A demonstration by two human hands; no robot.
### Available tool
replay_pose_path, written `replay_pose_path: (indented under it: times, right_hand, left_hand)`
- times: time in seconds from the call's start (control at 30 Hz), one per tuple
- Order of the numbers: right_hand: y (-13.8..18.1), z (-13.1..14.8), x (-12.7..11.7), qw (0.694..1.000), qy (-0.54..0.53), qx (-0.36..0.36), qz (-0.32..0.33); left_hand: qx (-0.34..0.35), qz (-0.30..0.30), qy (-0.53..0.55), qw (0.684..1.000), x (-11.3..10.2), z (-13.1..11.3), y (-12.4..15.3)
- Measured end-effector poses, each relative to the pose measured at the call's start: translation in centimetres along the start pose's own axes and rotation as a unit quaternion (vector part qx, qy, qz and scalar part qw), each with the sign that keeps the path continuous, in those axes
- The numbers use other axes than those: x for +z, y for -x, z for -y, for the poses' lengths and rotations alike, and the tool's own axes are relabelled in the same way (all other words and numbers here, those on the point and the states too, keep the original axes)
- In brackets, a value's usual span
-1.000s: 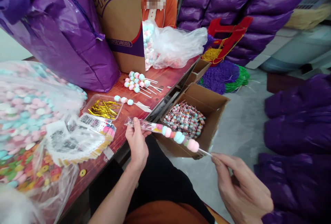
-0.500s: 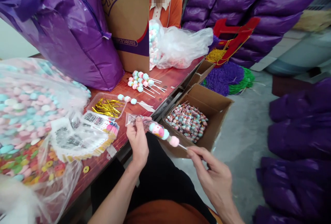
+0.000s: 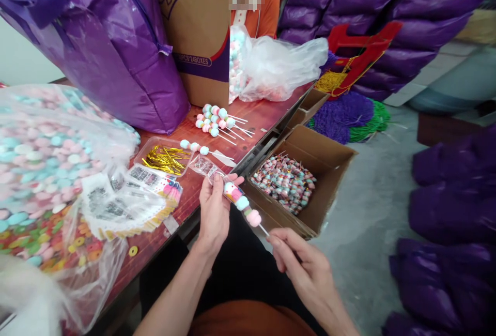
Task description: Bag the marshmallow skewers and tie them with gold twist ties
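My left hand (image 3: 214,207) is closed on a clear printed candy sleeve (image 3: 208,167) just off the table's near edge. My right hand (image 3: 300,263) pinches the thin stick of a marshmallow skewer (image 3: 245,206) whose pink and blue pieces sit partly inside the sleeve's mouth. An open cardboard box (image 3: 332,173) packed with wrapped skewers (image 3: 283,181) stands right of my hands. On the red table (image 3: 256,116) lie a pile of bare skewers (image 3: 217,119), one single skewer (image 3: 196,147), a stack of empty sleeves (image 3: 127,201) and a clear tray of gold twist ties (image 3: 165,157).
A big clear bag of loose pastel candies (image 3: 42,160) fills the left. A purple plastic sack (image 3: 116,46) and a tall printed carton (image 3: 197,26) stand behind the table. A person in orange (image 3: 267,10) sits opposite with another candy bag (image 3: 271,67). Purple sacks (image 3: 445,196) lie about the grey floor (image 3: 368,212).
My right hand has moved left toward my left hand, pushing the skewer deeper into the sleeve. The left hand has tilted the sleeve more upright.
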State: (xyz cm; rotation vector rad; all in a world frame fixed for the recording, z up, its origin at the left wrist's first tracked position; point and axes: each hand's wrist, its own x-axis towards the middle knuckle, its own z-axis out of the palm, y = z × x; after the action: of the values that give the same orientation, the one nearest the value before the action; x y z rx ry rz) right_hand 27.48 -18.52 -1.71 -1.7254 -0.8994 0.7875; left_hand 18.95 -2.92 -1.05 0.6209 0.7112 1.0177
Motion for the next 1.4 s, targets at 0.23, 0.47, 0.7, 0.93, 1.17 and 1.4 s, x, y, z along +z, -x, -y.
replay_pose_path:
  times: [0.23, 0.47, 0.7, 0.93, 1.17, 1.4]
  right_hand:
    - [-0.5, -0.1, 1.5, 0.913, -0.361, 0.177, 0.070]
    - [-1.3, -0.4, 2.8, 0.988, -0.151, 0.030, -0.007]
    - [-0.7, -0.9, 1.9, 0.955, 0.134, -0.258, -0.053]
    - [-2.2, -0.5, 4.0, 0.985, 0.041, -0.160, -0.049]
    - [-2.7, -0.2, 4.9, 0.997, -0.050, -0.033, -0.054]
    - [-2.8, 0.3, 5.5, 0.987, -0.155, 0.038, 0.006]
  left_hand:
    - [-0.026, 0.008, 0.010, 1.000, -0.2, 0.7, 0.0]
    - [-0.030, 0.018, -0.031, 0.999, 0.0, 0.5, 0.3]
    - [-0.013, -0.008, -0.006, 1.000, -0.7, -0.3, -0.5]
    - [-0.066, 0.034, -0.038, 0.997, 0.1, 0.6, 0.7]
    - [-0.099, 0.075, -0.036, 0.992, -0.2, -0.1, 0.9]
    - [-0.096, 0.067, -0.072, 0.991, -0.9, 0.8, 1.7]
